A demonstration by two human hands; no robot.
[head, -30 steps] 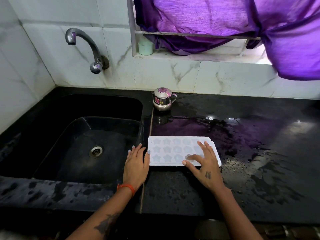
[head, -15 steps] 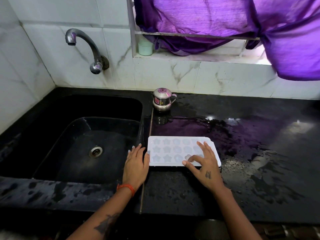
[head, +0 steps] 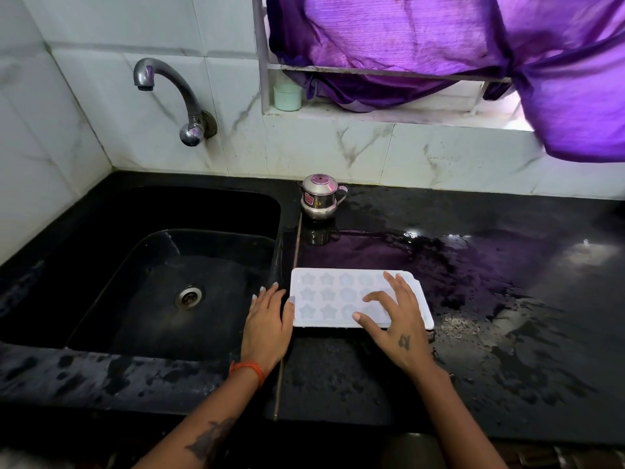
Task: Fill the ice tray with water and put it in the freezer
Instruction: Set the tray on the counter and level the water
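A white ice tray [head: 333, 297] with star and round moulds lies flat on the wet black counter, just right of the sink. My right hand [head: 394, 321] rests on top of the tray's right half with fingers spread, covering several moulds. My left hand [head: 267, 324] lies flat beside the tray's left edge, its thumb touching that edge, fingers apart. A curved metal tap [head: 169, 84] sticks out of the tiled wall above the black sink [head: 111, 211]; no water runs from it.
A small steel lidded pot [head: 319, 196] stands on the counter behind the tray. The black counter [head: 507, 299] to the right is wet with puddles. A purple curtain [head: 439, 35] hangs over the window ledge, where a pale green cup [head: 287, 97] sits.
My right hand's fingers have shifted slightly on the tray. The tray and my left hand stay where they were.
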